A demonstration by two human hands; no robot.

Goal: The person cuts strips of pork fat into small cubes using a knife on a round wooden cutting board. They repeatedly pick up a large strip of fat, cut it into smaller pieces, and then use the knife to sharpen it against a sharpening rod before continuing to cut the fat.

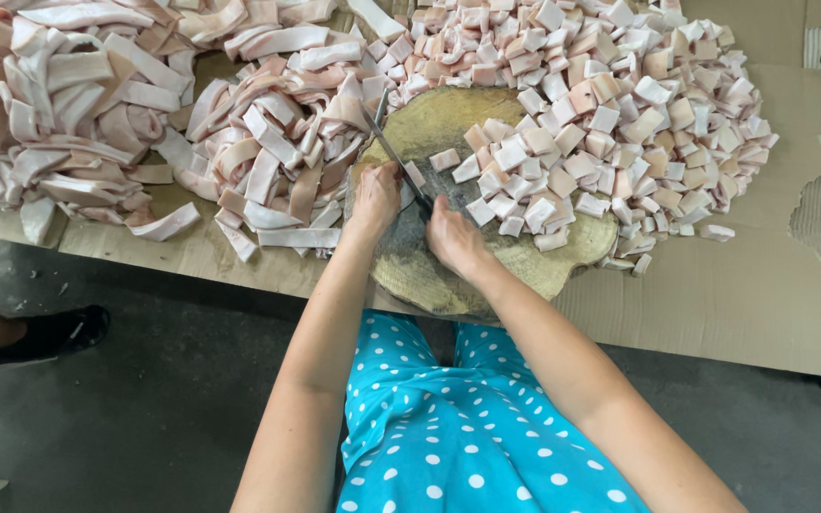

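Head view looks down on a round wooden chopping block (486,256) at frame centre. Right hand (453,237) has its grip closed around a knife (396,157), whose blade points to the upper left. Left hand (375,195) presses down beside the blade; what it pins is hidden. Cut squares (620,104) (pale pink) heap the upper right, while long uncut strips (268,152) crowd the upper left, so plenty seems left. Cardboard (743,294) covers the desk.
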